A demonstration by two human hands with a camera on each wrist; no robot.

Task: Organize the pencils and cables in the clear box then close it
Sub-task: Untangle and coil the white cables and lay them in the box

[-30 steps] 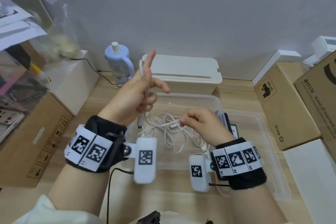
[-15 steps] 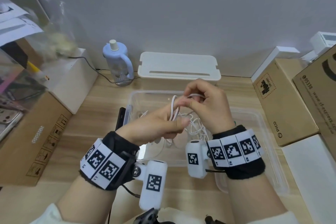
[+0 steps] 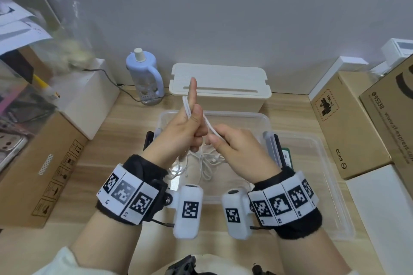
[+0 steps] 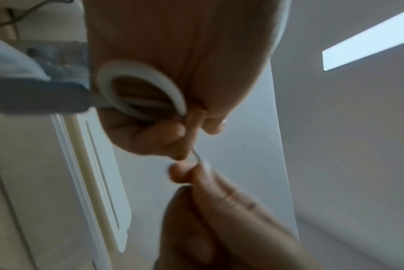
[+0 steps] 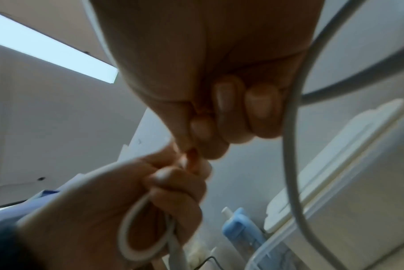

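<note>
Left hand: the left hand (image 3: 178, 134) is curled around loops of the white cable (image 3: 209, 126), thumb pressing the loops against the raised forefinger, the other fingers folded in on the strands.
Right hand: the right hand (image 3: 237, 152) pinches the same cable between thumb and forefinger, just beside the left hand's knuckles, its other fingers curled in.
Cable: white and thin; a short taut run joins the two grips, and a small loop (image 4: 141, 91) sits against the left palm in the left wrist view.
Loose end: the slack hangs below both grips into a tangled heap inside the clear box (image 3: 267, 121).
Box: open, directly under the hands on the wooden desk (image 3: 125, 123).
Lid: the clear lid (image 3: 328, 185) lies flat to the right of the right hand, beside the box.
Behind the grips: a white case (image 3: 223, 82) and a blue bottle (image 3: 145, 73).
</note>
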